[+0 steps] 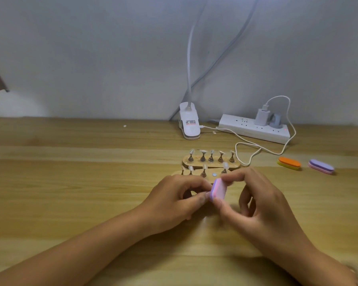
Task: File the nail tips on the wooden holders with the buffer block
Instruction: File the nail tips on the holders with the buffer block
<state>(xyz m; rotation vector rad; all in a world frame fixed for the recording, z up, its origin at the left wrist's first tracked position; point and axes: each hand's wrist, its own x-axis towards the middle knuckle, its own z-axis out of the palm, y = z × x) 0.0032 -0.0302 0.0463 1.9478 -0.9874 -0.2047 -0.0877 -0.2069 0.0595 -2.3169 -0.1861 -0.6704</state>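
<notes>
Underneath everything, a broad wooden table [70, 182], flat and steady enough for fine work. Low in the middle, meeting just in front of the holders: left hand [174, 201], fingers curled, thumb and forefinger pinched together at the block's lower left edge; right hand [262, 203], thumb below and forefinger above clamped on the block, other fingers loosely curled behind. Pushed back against the wall, out of the working zone, a white power strip [254, 129] and a clip lamp [189, 124] just to its left. Nearer, two wooden stands side by side, far holder [196, 163] and near holder [177, 174], set straight ahead, presumably for short reaches. Off to the right, well apart from the holders, an orange block [289, 163] and a purple block [321, 166], likely parked as alternate grits. Between the two hands, off the table and tilted on edge, the pink-and-lilac buffer block [218, 189], probably angled for stroking along a free edge. On the holders, nail tips [225, 164] upright on small metal pegs, raised clear of the wood for access all round. On the near holder, one bare round spot [214, 174], suggesting a peg lifted out for filing in the hand. Hidden within the left pinch, probably that one nail tip, braced against the abrasive face; cannot tell for certain.
</notes>
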